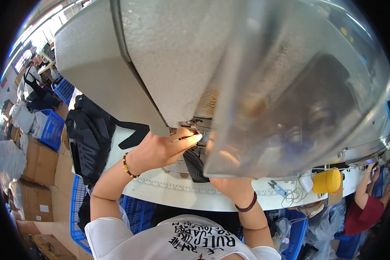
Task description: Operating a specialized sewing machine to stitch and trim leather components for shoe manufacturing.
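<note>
Left hand [162,149] raised under grey sewing machine head [130,56], fingers [187,139] pressed together at needle area, just above black fabric piece [195,164] lying on white table [182,190]. Right hand [227,167] seen blurred through clear guard [290,95]; finger state could not be told. Stack of black pieces [89,138] at left table end. Yellow container [327,180] and blue snips [278,188] to right.
</note>
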Action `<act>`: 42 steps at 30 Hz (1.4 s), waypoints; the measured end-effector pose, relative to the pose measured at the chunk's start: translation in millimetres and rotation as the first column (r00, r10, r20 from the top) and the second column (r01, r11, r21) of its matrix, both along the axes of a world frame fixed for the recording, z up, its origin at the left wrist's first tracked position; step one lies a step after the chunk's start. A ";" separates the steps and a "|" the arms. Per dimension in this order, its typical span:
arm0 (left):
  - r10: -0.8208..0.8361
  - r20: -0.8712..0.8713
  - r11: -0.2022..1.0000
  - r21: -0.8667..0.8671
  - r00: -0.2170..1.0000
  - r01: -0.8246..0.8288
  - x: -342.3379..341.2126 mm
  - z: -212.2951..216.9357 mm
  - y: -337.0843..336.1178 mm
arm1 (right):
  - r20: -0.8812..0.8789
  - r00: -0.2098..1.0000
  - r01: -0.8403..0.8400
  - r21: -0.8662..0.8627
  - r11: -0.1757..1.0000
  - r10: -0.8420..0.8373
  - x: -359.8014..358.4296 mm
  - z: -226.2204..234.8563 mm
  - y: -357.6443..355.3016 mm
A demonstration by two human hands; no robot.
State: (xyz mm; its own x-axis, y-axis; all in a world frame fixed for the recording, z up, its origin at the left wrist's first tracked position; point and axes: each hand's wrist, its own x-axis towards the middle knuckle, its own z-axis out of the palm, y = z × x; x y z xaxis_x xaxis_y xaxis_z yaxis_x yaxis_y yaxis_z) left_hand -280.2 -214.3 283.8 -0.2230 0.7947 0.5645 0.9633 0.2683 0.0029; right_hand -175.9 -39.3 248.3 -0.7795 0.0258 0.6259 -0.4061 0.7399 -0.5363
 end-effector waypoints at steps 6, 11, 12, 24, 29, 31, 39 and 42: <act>-0.034 0.084 0.999 0.045 0.996 0.030 0.6 -2.4 0.9 | -0.006 1.000 -0.027 -0.087 0.996 0.026 -6.8 -14.9 6.9; -0.007 0.068 1.000 0.028 0.998 0.005 1.8 -5.9 0.1 | 0.047 0.998 -0.044 -0.073 0.996 0.047 -5.5 -11.3 11.1; 0.002 0.070 1.000 0.019 0.998 -0.003 1.8 -6.4 0.0 | 0.066 0.994 -0.074 -0.118 0.990 0.082 -6.7 -12.7 12.1; -0.024 0.134 0.997 0.081 0.991 0.013 3.4 -4.2 2.7 | -0.109 0.993 -0.038 0.007 0.999 0.039 -8.6 1.2 17.0; -0.012 0.124 0.997 0.080 0.992 0.002 3.6 -6.9 1.6 | -0.081 0.996 -0.051 -0.064 0.997 0.045 -9.1 2.1 14.9; -0.019 0.116 0.997 0.082 0.993 0.010 3.9 -5.3 2.1 | -0.079 0.997 -0.027 -0.086 0.996 0.020 -9.3 -0.7 15.5; -0.013 0.101 1.000 0.017 0.995 0.012 6.4 -2.4 1.2 | 0.037 0.992 -0.108 -0.228 0.968 0.119 -8.5 -19.9 23.3; 0.040 0.094 0.998 -0.058 0.995 -0.034 6.0 -3.8 -1.3 | 0.041 0.997 -0.054 -0.174 0.983 0.062 -5.5 -6.3 22.8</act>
